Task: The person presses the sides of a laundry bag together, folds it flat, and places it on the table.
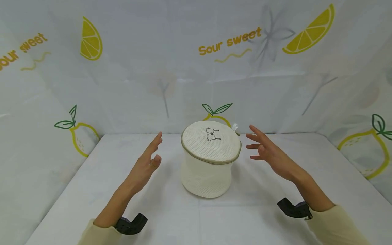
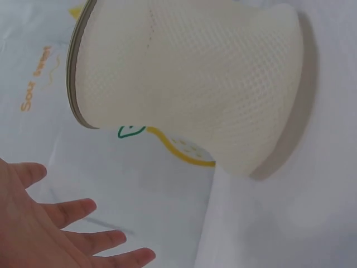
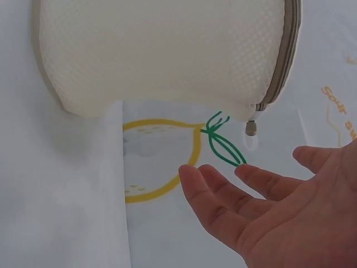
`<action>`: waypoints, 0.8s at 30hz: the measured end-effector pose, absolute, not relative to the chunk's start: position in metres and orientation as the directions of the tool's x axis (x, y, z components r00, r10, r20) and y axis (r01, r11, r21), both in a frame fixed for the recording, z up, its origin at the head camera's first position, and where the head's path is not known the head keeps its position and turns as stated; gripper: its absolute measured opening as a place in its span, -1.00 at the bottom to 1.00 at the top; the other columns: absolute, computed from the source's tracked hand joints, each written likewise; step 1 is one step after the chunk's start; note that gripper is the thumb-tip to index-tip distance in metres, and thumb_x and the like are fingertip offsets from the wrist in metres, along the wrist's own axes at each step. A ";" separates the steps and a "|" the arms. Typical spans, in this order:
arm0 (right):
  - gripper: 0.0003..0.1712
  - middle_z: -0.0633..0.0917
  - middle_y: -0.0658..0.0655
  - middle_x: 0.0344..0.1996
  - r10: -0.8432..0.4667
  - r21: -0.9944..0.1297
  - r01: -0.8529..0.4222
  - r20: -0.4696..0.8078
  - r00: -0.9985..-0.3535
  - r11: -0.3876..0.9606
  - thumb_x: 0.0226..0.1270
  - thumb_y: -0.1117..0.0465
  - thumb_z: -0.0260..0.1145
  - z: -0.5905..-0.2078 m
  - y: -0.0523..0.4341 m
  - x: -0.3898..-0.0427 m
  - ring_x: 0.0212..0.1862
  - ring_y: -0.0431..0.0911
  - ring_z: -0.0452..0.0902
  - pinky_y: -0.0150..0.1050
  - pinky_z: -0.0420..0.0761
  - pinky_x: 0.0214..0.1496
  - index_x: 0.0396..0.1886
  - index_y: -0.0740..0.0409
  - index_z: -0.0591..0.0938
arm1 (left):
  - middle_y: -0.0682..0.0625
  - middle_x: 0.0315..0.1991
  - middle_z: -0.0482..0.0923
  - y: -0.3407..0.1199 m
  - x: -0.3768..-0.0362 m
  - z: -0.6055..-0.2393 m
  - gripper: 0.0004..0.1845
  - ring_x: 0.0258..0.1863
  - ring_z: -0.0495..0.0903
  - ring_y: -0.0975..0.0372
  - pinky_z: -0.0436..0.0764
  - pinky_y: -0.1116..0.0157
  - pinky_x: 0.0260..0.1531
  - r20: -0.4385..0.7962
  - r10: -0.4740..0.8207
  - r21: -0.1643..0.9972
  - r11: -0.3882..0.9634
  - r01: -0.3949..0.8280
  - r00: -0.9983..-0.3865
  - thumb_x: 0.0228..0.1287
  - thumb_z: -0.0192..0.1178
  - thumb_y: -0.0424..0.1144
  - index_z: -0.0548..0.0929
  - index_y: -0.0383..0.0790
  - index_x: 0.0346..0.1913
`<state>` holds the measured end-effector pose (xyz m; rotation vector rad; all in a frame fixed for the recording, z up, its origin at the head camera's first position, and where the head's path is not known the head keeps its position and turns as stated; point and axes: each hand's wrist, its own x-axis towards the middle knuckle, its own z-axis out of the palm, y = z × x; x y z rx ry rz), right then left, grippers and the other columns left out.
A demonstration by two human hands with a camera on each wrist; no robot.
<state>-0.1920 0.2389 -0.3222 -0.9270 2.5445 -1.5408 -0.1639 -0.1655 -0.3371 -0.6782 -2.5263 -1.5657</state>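
A cream mesh laundry bag [image 1: 206,175] stands upright on the table, round and slightly narrowed in the middle. Its lid [image 1: 196,143] carries an outline drawing of glasses and is edged by a khaki zipper [image 1: 211,161]. In the right wrist view the zipper pull [image 3: 251,128] hangs at the rim. My left hand [image 1: 145,166] is held in the air to the left of the bag, fingers extended, touching nothing. On the other side my right hand [image 1: 272,154] hovers apart from the bag, fingers spread and holding nothing. The bag's inside is hidden.
The white table [image 1: 251,217] meets a pale backdrop [image 1: 137,78] printed with lemons and "Sour sweet" lettering. A small white tag [image 1: 235,126] sticks up at the lid's back right. Black wrist mounts [image 1: 131,224] sit on both forearms.
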 end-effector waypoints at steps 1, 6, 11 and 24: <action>-0.35 0.10 0.29 0.43 -0.496 -0.820 -0.470 0.275 -0.824 0.326 0.58 0.02 -0.13 -0.323 0.238 -0.192 0.25 0.29 0.26 -0.17 0.54 0.07 0.54 -0.28 -0.12 | 0.02 0.49 -0.04 -0.163 -0.164 -0.337 -0.14 0.43 -0.05 -0.07 0.19 -0.32 0.13 0.303 0.319 0.833 0.369 0.412 -0.898 0.22 -0.19 0.48 -0.12 0.30 0.51; -0.36 0.10 0.31 0.42 -0.491 -0.835 -0.462 0.281 -0.824 0.298 0.58 -0.03 -0.15 -0.324 0.232 -0.194 0.26 0.31 0.25 -0.12 0.55 0.07 0.54 -0.29 -0.13 | 0.00 0.49 -0.03 -0.153 -0.165 -0.338 -0.11 0.42 -0.01 -0.07 0.23 -0.29 0.13 0.294 0.320 0.852 0.340 0.399 -0.901 0.17 -0.15 0.50 -0.11 0.32 0.51; -0.35 0.10 0.33 0.42 -0.501 -0.839 -0.477 0.304 -0.810 0.262 0.57 -0.12 -0.20 -0.325 0.224 -0.196 0.24 0.32 0.27 -0.01 0.54 0.05 0.54 -0.25 -0.13 | -0.01 0.48 0.00 -0.142 -0.165 -0.336 -0.09 0.41 0.04 -0.05 0.26 -0.26 0.13 0.302 0.314 0.857 0.324 0.401 -0.900 0.12 -0.15 0.53 -0.09 0.33 0.51; -0.29 0.10 0.29 0.41 -0.479 -0.878 -0.435 0.301 -0.824 0.197 0.55 -0.13 -0.14 -0.333 0.207 -0.199 0.18 0.23 0.32 0.12 0.53 0.02 0.55 -0.14 -0.12 | -0.05 0.44 0.07 -0.113 -0.166 -0.336 -0.04 0.37 0.13 -0.05 0.27 -0.17 0.15 0.328 0.294 0.856 0.310 0.415 -0.898 0.13 -0.13 0.53 -0.06 0.19 0.52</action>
